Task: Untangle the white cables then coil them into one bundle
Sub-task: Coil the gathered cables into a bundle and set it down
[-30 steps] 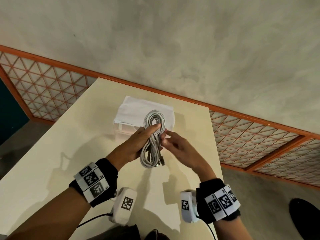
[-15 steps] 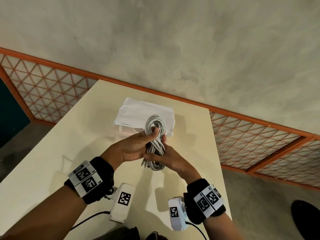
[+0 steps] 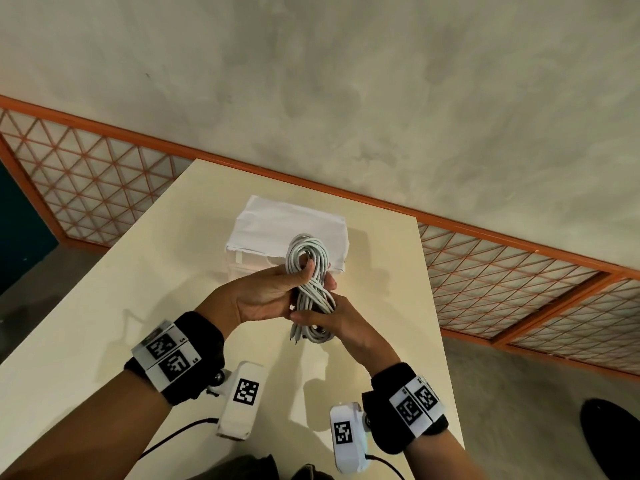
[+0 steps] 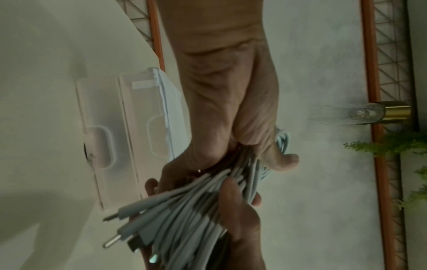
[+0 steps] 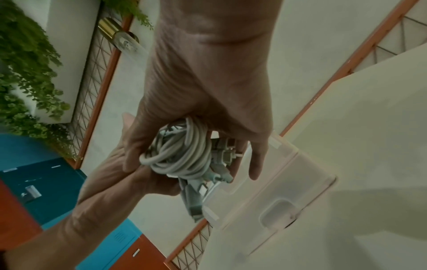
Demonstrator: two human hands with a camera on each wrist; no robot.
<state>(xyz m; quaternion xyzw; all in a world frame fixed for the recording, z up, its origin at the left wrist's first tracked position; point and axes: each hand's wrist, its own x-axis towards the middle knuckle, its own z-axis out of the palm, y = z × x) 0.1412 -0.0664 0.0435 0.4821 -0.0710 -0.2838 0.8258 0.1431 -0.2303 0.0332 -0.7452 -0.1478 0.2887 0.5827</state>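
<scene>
The white cables (image 3: 309,271) form one coiled bundle, pinched into a figure-eight and held above the table. My left hand (image 3: 277,289) grips the bundle at its waist, thumb hooked through the upper loop. My right hand (image 3: 325,315) wraps round the lower loop from the right. In the left wrist view the cables (image 4: 184,210) fan out below my left hand (image 4: 231,127), and several plug ends (image 4: 120,235) stick out. In the right wrist view the coil (image 5: 182,153) sits inside my right hand (image 5: 196,109), connectors dangling beneath it.
A translucent plastic box (image 3: 242,263) covered by a white cloth (image 3: 287,226) stands on the cream table (image 3: 104,306) just behind the bundle. The table's right edge (image 3: 440,323) drops to the floor. An orange lattice railing (image 3: 519,285) runs behind.
My right hand has moved in from the right side and closed round the lower loop. Both hands have drawn closer together, and the bundle now looks tighter and shorter.
</scene>
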